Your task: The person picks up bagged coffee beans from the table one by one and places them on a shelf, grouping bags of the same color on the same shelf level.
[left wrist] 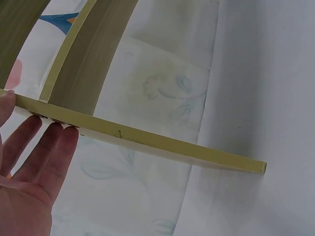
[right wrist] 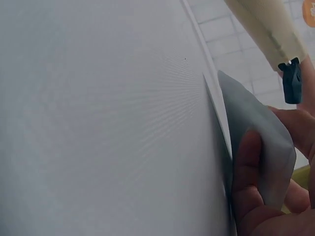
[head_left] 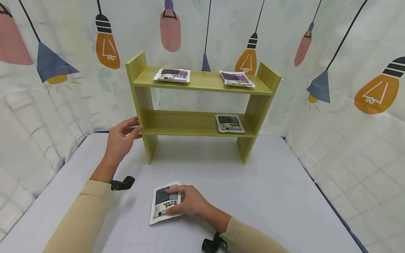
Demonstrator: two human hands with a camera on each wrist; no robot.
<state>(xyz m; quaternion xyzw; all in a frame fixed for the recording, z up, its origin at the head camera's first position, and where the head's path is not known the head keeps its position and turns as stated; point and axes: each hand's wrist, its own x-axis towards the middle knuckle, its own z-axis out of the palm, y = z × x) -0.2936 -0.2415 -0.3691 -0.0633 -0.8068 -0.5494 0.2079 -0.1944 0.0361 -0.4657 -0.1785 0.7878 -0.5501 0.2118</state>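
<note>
Right hand [head_left: 190, 203] pinching packet [head_left: 164, 206] on table [head_left: 269, 196], left hand [head_left: 121, 140] spread against shelf [head_left: 139, 102] holding three packets.

Two bare hands, left hand [head_left: 120, 140] and right hand [head_left: 189, 203]. Long beige sleeves [head_left: 82, 218] on both arms. Black camera mounts [head_left: 122, 183] strapped at each wrist.

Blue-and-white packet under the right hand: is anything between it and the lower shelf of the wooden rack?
Nothing visible. The blue-and-white flat packet, gripped by the right hand, faces bare grey table up to the yellow-green wooden rack. Its lower shelf holds one similar packet at the right; the left hand touches the left upright.
</note>
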